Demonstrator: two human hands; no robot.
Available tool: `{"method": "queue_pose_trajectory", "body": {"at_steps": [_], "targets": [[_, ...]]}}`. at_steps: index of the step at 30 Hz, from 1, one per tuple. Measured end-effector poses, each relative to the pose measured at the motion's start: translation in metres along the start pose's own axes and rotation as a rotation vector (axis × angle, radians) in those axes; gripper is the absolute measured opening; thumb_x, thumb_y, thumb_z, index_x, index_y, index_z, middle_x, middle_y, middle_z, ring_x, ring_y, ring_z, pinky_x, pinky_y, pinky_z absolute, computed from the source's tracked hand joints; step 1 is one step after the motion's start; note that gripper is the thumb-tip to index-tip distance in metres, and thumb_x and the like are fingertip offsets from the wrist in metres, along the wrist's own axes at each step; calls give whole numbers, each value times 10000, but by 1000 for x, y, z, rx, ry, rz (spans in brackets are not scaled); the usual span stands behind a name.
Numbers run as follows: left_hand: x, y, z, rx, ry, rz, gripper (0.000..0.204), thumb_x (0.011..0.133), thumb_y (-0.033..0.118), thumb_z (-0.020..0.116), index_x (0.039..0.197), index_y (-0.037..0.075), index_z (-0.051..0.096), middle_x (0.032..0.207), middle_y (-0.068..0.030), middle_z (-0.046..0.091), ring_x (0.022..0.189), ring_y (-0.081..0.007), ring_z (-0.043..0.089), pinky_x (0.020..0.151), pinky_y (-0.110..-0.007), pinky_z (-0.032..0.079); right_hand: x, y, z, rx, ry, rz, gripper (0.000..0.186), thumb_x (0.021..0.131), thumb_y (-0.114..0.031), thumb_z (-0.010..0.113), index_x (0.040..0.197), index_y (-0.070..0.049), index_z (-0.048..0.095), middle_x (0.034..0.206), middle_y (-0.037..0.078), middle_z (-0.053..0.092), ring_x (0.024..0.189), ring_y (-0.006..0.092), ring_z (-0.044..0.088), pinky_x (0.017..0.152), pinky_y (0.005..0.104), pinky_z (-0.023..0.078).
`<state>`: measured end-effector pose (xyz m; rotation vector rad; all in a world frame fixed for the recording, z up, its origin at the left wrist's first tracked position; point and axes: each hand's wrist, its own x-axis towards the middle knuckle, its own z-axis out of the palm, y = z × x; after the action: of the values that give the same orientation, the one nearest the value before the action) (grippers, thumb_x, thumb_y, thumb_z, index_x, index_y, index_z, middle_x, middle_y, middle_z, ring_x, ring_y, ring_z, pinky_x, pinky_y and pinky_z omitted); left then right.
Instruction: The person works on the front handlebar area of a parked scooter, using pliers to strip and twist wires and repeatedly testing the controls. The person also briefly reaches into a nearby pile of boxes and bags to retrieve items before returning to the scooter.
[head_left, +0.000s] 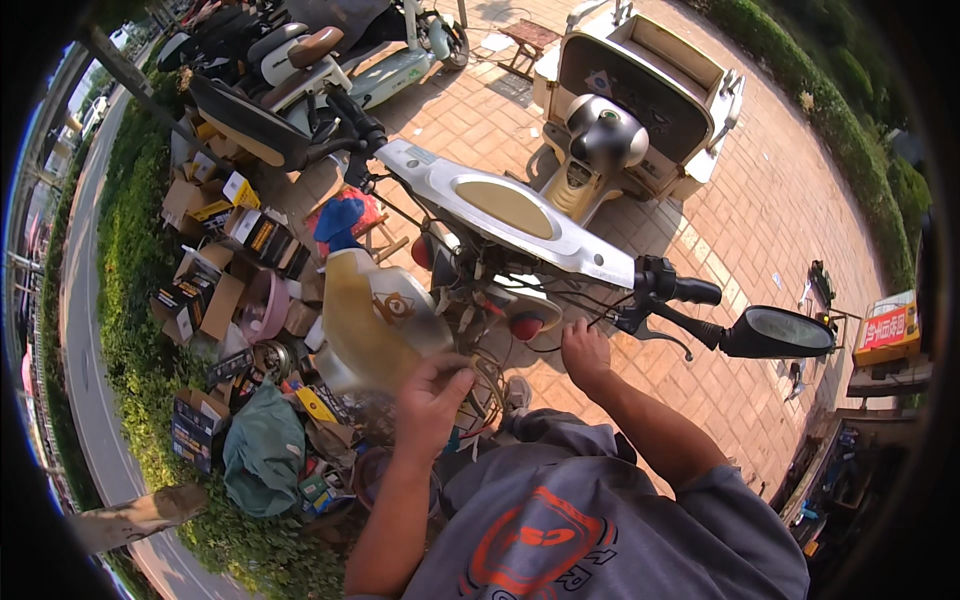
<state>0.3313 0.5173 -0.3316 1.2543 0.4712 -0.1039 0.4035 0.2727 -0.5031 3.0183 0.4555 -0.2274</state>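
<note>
In front of me stands a scooter whose silver-white handlebar cover has a beige oval in it. Below the bar, its front is opened up, showing bundled wires. A gold and cream body panel hangs at the left of the wiring. My left hand is beside the panel's lower edge, thumb and fingers pinched together; what they hold, if anything, is hard to make out. My right hand is below the right grip, with fingers curled at a thin black cable. Red lamps show near the wiring.
Opened cardboard boxes and a green bag pile up at the left by a hedge. A white cargo tricycle and a parked scooter stand beyond. The black mirror juts out right.
</note>
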Motion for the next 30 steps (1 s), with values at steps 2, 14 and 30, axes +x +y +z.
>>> {"method": "queue_pose_trajectory", "body": {"at_steps": [2,14,30], "targets": [[0,2,1,-4,-4,-4,216,846,2,636,1059,-8,604,933,-55,642,839,-148,628,812,-281,501,-8,2,-13,138,-105,-125,158,834,-182,556,908,-63,627,898,122,579,800,285,627,667,401,495],[6,13,7,-201,-191,111,380,801,-44,645,1167,-6,550,947,-56,584,853,-138,576,798,-286,492,-78,-13,-156,1367,-66,-161,119,885,-67,626,990,-11,625,890,94,597,781,202,606,670,296,477],[7,17,18,-100,-69,-29,142,855,87,690,971,18,647,837,-33,644,735,-80,590,655,-209,486,-16,-55,-199,1431,-19,-241,257,818,-154,732,1002,3,646,914,78,665,805,179,634,723,299,510]]}}
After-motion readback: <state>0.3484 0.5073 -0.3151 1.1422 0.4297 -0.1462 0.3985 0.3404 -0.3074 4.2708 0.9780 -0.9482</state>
